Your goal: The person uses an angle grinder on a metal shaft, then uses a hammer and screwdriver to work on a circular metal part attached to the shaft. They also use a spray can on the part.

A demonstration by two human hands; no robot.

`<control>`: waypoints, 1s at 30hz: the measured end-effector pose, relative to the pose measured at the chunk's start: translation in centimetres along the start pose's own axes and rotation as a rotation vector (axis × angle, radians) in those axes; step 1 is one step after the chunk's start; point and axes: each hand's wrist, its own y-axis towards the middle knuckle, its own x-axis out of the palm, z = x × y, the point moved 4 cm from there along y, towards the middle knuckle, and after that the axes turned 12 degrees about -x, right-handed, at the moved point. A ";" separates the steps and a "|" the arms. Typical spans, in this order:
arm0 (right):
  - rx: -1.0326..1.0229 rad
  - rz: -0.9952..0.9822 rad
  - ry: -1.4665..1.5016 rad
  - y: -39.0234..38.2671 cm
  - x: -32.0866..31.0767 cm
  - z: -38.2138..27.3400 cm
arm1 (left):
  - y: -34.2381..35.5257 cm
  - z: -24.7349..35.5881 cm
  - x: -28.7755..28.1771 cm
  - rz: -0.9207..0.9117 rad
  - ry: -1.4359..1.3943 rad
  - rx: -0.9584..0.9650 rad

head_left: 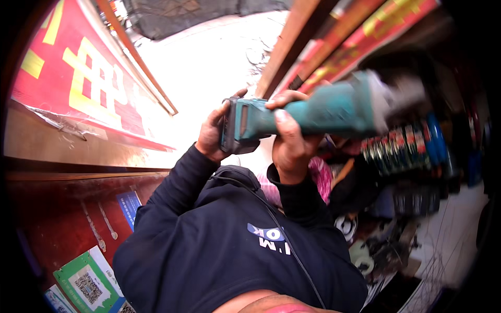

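Wrapping right hand (292, 148) around teal, cylindrical plastic tool (331, 110), clasping black, blocky base (245, 146) with left hand (211, 136). Likely steadying, next needing firm support.

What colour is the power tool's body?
The tool body is teal, best in the head view.

A dark red surface (57, 208) bears a green-and-white card (87, 284) and a blue card (128, 206).

likely a workshop or shop: power tool (326, 110), crowded goods (399, 148).
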 end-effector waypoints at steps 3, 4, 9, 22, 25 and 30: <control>-0.168 -0.281 -0.079 9.6 6.6 9.8 | 5.8 11.1 -5.1 -0.081 -0.149 -0.186; -0.002 -0.271 -0.084 8.0 6.4 11.6 | 3.9 8.2 -6.1 -0.008 -0.302 -0.103; 0.145 -0.283 0.203 16.1 14.9 24.9 | 4.8 17.9 -9.6 0.178 -0.191 0.538; 0.415 -0.335 0.437 36.2 31.2 50.9 | 20.1 46.9 -21.5 0.429 0.277 1.248; 0.445 -0.265 0.466 40.7 33.1 58.0 | 23.9 54.4 -24.2 0.465 0.323 1.187; 0.437 -0.214 0.584 46.6 37.8 68.1 | 29.4 66.0 -30.7 0.583 0.516 1.287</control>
